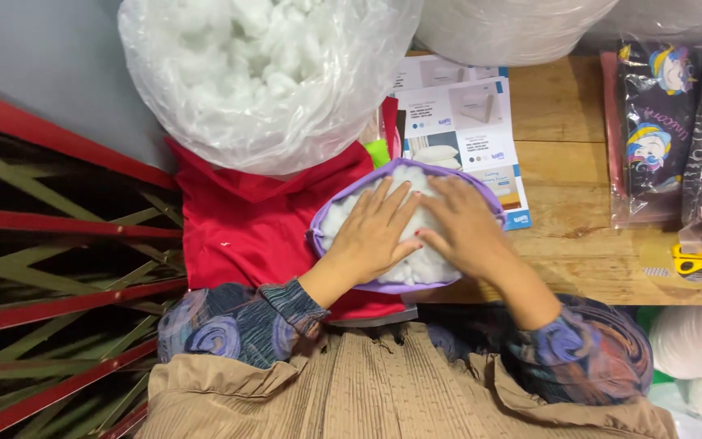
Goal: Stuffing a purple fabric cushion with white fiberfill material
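A purple fabric cover [325,218] lies open in front of me, packed with white stuffing [431,265]. My left hand [373,232] lies flat on the stuffing with fingers spread, pointing away from me. Beside it, my right hand [466,228] presses flat on the stuffing too, fingers angled toward the left hand so the fingertips nearly meet. Neither hand grips anything. The cover rests partly on a red cloth [241,223] and partly on the wooden table [570,244].
A big clear plastic bag of white stuffing [266,77] stands just beyond the cover. Printed leaflets [469,122] lie on the table. Packaged cartoon-print items [660,122] and a yellow tape dispenser [692,262] sit at right. A red-and-green patterned mat [58,276] covers the left.
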